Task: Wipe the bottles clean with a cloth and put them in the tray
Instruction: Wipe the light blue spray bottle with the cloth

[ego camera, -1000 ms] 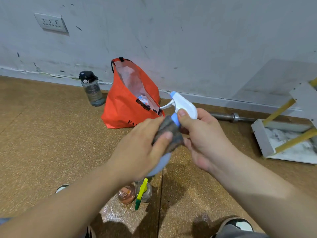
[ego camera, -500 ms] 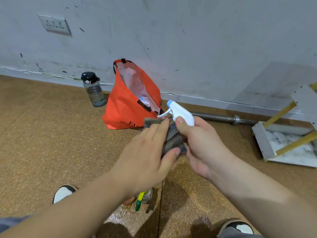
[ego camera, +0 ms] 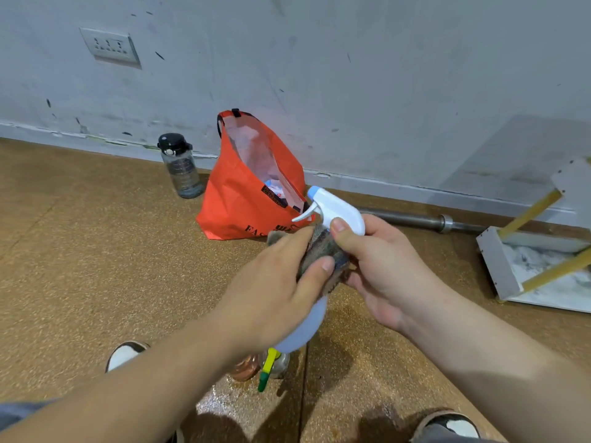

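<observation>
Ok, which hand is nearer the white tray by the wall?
Right. The right hand, gripping the spray bottle, sits left of the white tray; the left hand, holding the cloth, is farther left.

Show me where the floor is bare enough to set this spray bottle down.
Widest: brown speckled floor left of the orange fabric bag and in front of the dark clear water bottle. Smaller: the patch in front of the grey steel bar, left of the white marble-bottomed tray. Crowded: between the shoes, small bottles on a wet patch.
</observation>
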Demonstrator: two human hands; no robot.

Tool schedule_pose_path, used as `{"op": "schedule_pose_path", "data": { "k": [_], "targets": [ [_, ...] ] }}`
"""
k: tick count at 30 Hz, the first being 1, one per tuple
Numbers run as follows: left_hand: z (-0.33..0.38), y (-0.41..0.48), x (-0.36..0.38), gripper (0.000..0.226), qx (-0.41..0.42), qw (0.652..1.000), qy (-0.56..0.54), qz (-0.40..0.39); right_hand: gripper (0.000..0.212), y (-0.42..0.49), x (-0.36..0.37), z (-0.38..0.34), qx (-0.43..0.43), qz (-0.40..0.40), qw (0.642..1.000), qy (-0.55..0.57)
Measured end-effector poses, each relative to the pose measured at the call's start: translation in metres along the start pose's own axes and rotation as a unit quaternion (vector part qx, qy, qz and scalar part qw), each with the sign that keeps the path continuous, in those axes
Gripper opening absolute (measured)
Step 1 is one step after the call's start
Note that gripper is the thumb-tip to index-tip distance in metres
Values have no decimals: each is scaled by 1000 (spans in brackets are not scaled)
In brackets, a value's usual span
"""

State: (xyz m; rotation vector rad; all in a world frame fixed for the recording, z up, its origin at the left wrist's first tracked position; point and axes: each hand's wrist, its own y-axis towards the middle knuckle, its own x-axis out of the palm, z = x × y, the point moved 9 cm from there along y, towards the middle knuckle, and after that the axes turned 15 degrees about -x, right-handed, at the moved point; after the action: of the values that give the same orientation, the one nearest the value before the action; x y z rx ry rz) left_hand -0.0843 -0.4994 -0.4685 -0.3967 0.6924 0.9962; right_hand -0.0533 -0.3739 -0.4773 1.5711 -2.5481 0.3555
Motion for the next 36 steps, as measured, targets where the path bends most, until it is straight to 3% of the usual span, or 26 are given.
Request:
{"op": "schedule_pose_path", "data": {
  "k": [2,4,5,6,7,8,9,10,12,14,17,19,20,22,23,24,26,28,29,32,34,36],
  "targets": [
    [-26,12,-3,39,-105,985,-131,-30,5,5,-6,-10,-11,21,1000,1],
    [-60,10,7,53,-304,914,-262,-63,6,11,-15,-19,-26,53,998,0],
    [-68,5,14,57,-367,880,-291,-78,8,14,-20,-22,-30,68,997,2],
    [-69,1,19,58,-389,868,-297,-81,9,15,-23,-24,-29,79,996,7],
    [-64,-1,19,56,-373,881,-286,-62,11,16,-26,-23,-25,87,996,13],
    [-54,0,13,52,-312,921,-231,-25,11,16,-27,-21,-19,91,995,20],
    [-36,0,4,49,-217,968,-124,17,12,15,-27,-19,-12,92,995,28],
    [-13,-6,-1,49,-116,992,-4,51,12,13,-25,-14,-5,87,996,34],
    [17,-16,5,62,21,984,156,88,14,7,-18,-6,5,70,997,43],
    [23,-19,7,70,77,976,185,80,14,2,-12,-3,7,64,997,51],
    [7,-5,-5,67,61,992,91,56,10,4,-14,-12,-2,80,996,50],
    [-7,3,-13,48,0,998,-41,41,13,9,-23,-21,-15,102,994,48],
    [-18,6,-14,38,-72,988,-133,27,17,11,-27,-23,-19,113,992,47],
    [-37,5,-1,27,-224,920,-320,-15,20,14,-33,-23,-19,133,990,51],
    [-38,1,5,27,-262,904,-337,-29,18,14,-35,-21,-13,142,988,57],
    [-38,-2,6,28,-261,921,-288,-27,16,13,-37,-19,-7,147,987,64],
    [-21,-3,0,38,-156,985,-76,12,14,12,-36,-17,2,147,986,79],
    [-2,-5,-3,56,-50,992,107,52,14,9,-31,-14,6,127,989,78],
    [6,-5,-3,63,-8,988,137,65,15,7,-26,-12,9,110,991,71],
    [9,1,-9,68,53,992,110,43,19,1,-15,-8,4,70,997,33],
    [0,10,-21,66,16,999,45,19,19,2,-12,-12,-12,61,998,24],
    [-10,13,-21,58,-63,992,-96,-60,16,4,-9,-21,-29,49,998,32]
  ]
}}
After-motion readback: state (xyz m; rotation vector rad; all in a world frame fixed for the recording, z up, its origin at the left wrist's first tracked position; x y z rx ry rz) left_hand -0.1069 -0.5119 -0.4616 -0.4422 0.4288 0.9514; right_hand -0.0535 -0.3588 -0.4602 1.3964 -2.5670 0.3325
